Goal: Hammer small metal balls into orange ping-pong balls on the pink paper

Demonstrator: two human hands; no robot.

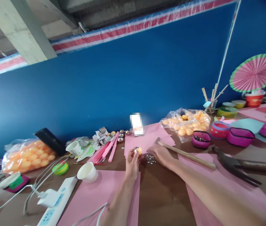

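Note:
My left hand point(133, 160) is closed around a small orange ball point(138, 151), which looks like a ping-pong ball and has some shiny silver studs on its upper left side. Just right of it, a little heap of silver studs point(151, 159), perhaps thumbtacks, lies on the brown table point(163, 194). My right hand point(162, 154) is beside this heap, fingers bent and held together; whatever is between the fingertips cannot be made out. Behind that hand rests a wooden-handled hammer point(189, 155), its head close to my knuckles.
Bags of orange balls point(33, 157) stand left and right. Several silver balls point(121, 135) sit at the back by pink strips point(104, 151). A claw hammer point(238, 164) lies right, near purple pouches point(240, 137). A white cup point(87, 172) and power strip point(59, 201) are left.

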